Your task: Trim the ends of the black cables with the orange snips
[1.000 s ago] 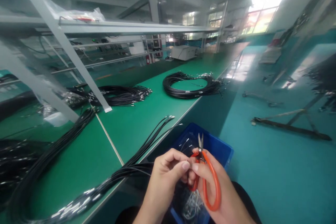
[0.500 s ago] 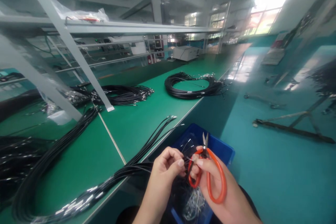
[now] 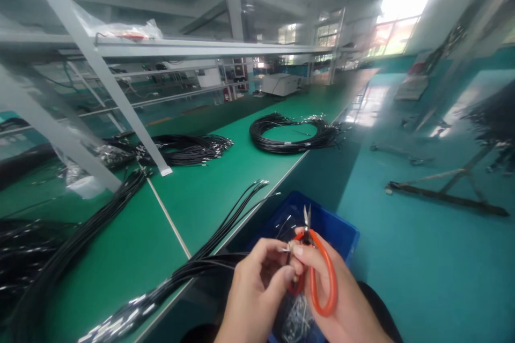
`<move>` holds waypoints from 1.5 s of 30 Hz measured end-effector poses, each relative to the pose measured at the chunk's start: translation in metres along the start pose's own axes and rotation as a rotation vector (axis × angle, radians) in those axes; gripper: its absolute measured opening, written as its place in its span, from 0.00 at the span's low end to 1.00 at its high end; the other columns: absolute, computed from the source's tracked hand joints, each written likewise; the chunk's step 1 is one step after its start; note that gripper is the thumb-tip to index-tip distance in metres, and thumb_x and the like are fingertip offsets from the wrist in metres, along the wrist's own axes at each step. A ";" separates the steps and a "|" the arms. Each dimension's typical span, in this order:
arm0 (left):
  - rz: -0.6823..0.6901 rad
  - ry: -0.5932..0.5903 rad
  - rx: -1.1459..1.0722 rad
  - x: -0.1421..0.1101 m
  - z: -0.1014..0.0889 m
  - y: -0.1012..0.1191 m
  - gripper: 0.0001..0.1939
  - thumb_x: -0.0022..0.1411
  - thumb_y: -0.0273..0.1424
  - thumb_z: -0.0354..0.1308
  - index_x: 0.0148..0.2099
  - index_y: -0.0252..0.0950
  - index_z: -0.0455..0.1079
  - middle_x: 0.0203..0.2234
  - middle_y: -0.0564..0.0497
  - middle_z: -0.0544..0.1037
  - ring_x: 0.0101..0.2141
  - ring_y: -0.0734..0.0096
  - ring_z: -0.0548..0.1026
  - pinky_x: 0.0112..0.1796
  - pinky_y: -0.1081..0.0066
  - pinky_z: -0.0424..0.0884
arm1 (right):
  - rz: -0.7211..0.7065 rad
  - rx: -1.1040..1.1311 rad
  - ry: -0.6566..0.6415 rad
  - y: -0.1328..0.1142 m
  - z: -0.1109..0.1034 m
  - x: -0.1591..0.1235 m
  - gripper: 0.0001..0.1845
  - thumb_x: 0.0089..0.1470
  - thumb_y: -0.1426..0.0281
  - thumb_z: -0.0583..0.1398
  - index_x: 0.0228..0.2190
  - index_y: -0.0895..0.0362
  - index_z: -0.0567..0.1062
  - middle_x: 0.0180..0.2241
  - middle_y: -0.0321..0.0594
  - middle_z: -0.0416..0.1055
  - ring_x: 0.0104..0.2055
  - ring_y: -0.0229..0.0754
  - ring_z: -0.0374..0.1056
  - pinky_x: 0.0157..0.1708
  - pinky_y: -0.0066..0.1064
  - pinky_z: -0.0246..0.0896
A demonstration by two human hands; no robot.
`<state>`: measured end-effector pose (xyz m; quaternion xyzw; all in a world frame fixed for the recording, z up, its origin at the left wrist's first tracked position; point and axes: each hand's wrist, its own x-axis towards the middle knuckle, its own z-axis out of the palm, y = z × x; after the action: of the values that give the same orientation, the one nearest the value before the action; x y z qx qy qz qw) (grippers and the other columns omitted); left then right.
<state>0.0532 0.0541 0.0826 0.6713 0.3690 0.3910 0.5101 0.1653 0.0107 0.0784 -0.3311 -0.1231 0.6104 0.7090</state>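
My right hand (image 3: 340,300) is closed around orange-handled snips (image 3: 317,273), whose short metal blades point up and away. My left hand (image 3: 257,289) pinches the end of a thin black cable (image 3: 209,265) right against the fingertips of my right hand, by the snips' pivot. That cable runs from a long bundle of black cables (image 3: 132,305) that lies along the near edge of the green bench (image 3: 209,193). Under both hands stands a blue plastic bin (image 3: 341,230) with clear bags and small metal parts in it.
A round coil of black cables (image 3: 289,136) lies farther along the bench, and more cable bundles (image 3: 185,147) lie by a slanted white frame post (image 3: 120,96). A shelf (image 3: 193,48) runs overhead. To the right is teal floor (image 3: 422,257) with a metal stand (image 3: 446,193).
My two hands have drawn closer together and sit a little lower. The snips have tilted slightly, and the view has shifted a bit.
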 end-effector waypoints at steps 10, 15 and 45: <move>-0.198 -0.106 -0.284 0.002 -0.002 -0.019 0.12 0.52 0.36 0.62 0.27 0.33 0.67 0.19 0.53 0.70 0.20 0.79 0.61 0.22 0.78 0.57 | -0.209 -0.234 0.108 -0.003 0.006 0.009 0.20 0.44 0.70 0.67 0.37 0.54 0.66 0.29 0.34 0.71 0.23 0.32 0.59 0.22 0.22 0.56; -0.220 -0.087 -0.384 0.001 0.004 -0.016 0.12 0.50 0.36 0.63 0.25 0.33 0.66 0.19 0.53 0.70 0.19 0.79 0.60 0.21 0.78 0.55 | -0.207 -0.132 0.061 -0.001 0.013 0.007 0.17 0.45 0.72 0.66 0.35 0.52 0.65 0.22 0.28 0.67 0.20 0.31 0.58 0.20 0.21 0.55; -0.228 0.122 -0.444 0.002 0.000 -0.007 0.07 0.51 0.31 0.62 0.28 0.33 0.68 0.21 0.54 0.72 0.19 0.78 0.64 0.21 0.78 0.61 | -0.986 -1.108 0.182 0.020 -0.025 0.000 0.18 0.44 0.80 0.61 0.36 0.48 0.72 0.28 0.37 0.75 0.25 0.43 0.68 0.28 0.34 0.64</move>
<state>0.0539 0.0574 0.0760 0.4720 0.3778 0.4421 0.6625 0.1642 0.0036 0.0467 -0.5954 -0.4878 0.0405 0.6371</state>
